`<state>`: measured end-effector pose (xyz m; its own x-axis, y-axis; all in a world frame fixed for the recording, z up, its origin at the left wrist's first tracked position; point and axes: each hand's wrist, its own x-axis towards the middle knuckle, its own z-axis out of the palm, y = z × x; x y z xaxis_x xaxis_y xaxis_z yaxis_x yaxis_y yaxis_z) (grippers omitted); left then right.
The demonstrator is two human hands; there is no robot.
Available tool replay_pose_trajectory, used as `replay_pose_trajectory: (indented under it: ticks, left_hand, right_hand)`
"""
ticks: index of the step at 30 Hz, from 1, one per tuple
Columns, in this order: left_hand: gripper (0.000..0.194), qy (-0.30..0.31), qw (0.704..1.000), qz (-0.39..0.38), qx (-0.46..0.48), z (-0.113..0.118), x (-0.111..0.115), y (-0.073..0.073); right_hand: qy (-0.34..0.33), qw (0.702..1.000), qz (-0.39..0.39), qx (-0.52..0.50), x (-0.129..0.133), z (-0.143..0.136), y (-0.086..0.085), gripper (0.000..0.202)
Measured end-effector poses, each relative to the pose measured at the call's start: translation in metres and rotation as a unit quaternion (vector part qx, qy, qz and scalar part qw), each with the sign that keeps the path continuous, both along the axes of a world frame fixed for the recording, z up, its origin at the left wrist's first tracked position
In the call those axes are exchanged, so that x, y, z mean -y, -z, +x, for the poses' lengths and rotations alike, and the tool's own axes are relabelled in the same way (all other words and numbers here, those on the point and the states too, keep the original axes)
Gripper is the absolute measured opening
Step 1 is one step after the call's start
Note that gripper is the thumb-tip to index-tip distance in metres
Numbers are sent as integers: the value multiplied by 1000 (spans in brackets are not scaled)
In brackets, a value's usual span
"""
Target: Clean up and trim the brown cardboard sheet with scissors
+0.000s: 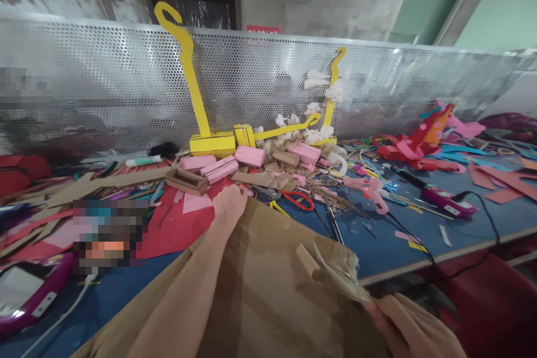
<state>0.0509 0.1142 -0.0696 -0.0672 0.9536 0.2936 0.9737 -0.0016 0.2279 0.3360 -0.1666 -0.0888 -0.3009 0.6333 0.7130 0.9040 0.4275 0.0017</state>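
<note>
A large brown cardboard sheet (268, 268) slants across the near edge of the blue table. My left hand (230, 204) is closed at the sheet's far corner, its fingers wrapped over that corner. At the lower right my right hand (413, 327) pinches the end of clear, crinkled tape (344, 274), which stretches from the sheet's right side. Beside the tape, a small flap of cardboard (307, 262) stands up from the sheet. Red-handled scissors (298, 199) lie just beyond the sheet.
Yellow hooked shapes (195, 89) lean on a perforated metal screen (260, 78). Pink blocks (218, 169) and scraps lie before them. A pink glue gun (371, 193) and a purple tool (448, 201) with cords are at right; a phone-like device (111, 235) is at left.
</note>
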Motion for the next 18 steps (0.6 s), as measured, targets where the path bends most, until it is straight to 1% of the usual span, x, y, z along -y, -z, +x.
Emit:
replay_pose_trajectory:
  ticks: [3, 6, 10, 12, 13, 16, 18]
  left_hand:
    - [49, -1, 1000, 3, -5, -2, 0, -1]
    - [50, 1, 1000, 5, -10, -3, 1, -3]
    - [52, 5, 1000, 7, -16, -4, 0, -2]
    - [52, 7, 1000, 5, -18, -4, -1, -1]
    - [52, 8, 1000, 3, -19, -5, -1, -1]
    - [52, 10, 1000, 1, -20, -5, -2, 0]
    - [52, 10, 1000, 3, -21, -5, -2, 0]
  right_hand:
    - [43, 997, -44, -43, -12, 10, 0, 29]
    - [75, 988, -81, -106, -26, 8, -11, 31]
    - [46, 966, -170, -191, -35, -11, -34, 36]
    - [34, 960, -207, -184, -39, -21, -39, 37]
    - [43, 962, -215, -165, -41, -25, -39, 38]
    - [112, 970, -190, -103, -53, -31, -30, 43]
    - [147, 972, -161, -89, -63, -30, -22, 46]
